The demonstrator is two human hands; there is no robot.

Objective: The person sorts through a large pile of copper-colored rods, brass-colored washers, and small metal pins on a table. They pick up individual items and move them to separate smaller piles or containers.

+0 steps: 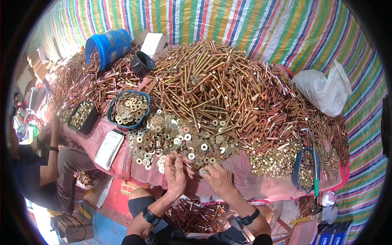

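My left hand point(176, 175) is closed around what look like bolts, thin metal shafts showing between its fingers; how many is hidden. Just to its right, my right hand point(219, 179) has its thumb and forefinger pinched together on a washer point(203, 171). Both hands are over the near edge of a loose heap of flat washers point(163, 134). Behind the washers rises a big pile of long brassy bolts point(212, 85). To the right of my hands spreads a heap of small nuts point(275, 161).
A blue tub of washers point(130, 125), a dark tub of nuts point(94, 123) and a white pad point(109, 149) lie left. Behind are a tipped blue bucket point(108, 47) and black cup point(142, 64). Rightward sit a white sack point(322, 92) and basket point(298, 179). A co-worker point(41, 171) sits left.
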